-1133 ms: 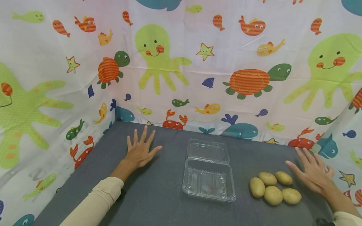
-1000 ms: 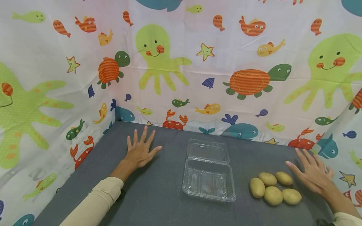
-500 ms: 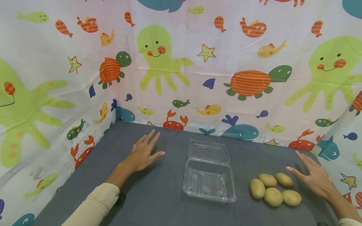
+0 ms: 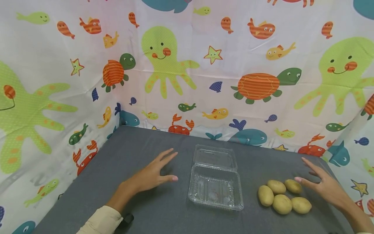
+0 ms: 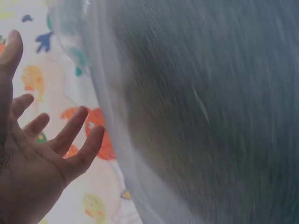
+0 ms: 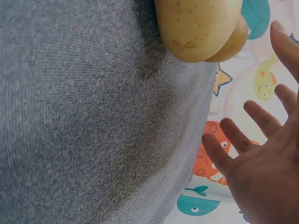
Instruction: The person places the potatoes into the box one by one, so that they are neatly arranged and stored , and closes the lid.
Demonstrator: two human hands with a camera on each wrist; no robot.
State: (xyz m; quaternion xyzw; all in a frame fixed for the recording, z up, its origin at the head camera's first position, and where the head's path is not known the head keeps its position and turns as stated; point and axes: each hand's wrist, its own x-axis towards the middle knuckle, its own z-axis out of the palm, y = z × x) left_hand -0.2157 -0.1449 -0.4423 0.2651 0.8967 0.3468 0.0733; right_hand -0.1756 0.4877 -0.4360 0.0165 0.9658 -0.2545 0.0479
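Note:
A clear plastic clamshell box lies on the dark grey table with its lid folded back away from the person. Left of it is my left hand, fingers parted and thumb pointing toward the box, holding nothing. Several yellow potatoes sit in a cluster to the right of the box. My right hand is just right of the potatoes, its thumb near the back one, with nothing in its grasp. In the right wrist view, the potatoes appear beyond the spread fingers.
The grey cloth-covered table runs back to a white curtain printed with sea animals, which also stands along the left and right sides. A dark wrist strap shows under the left sleeve.
The left hand has come off its flat spread pose and moved right and nearer, toward the box. The right hand has turned sideways beside the potatoes. Box and potatoes have stayed put.

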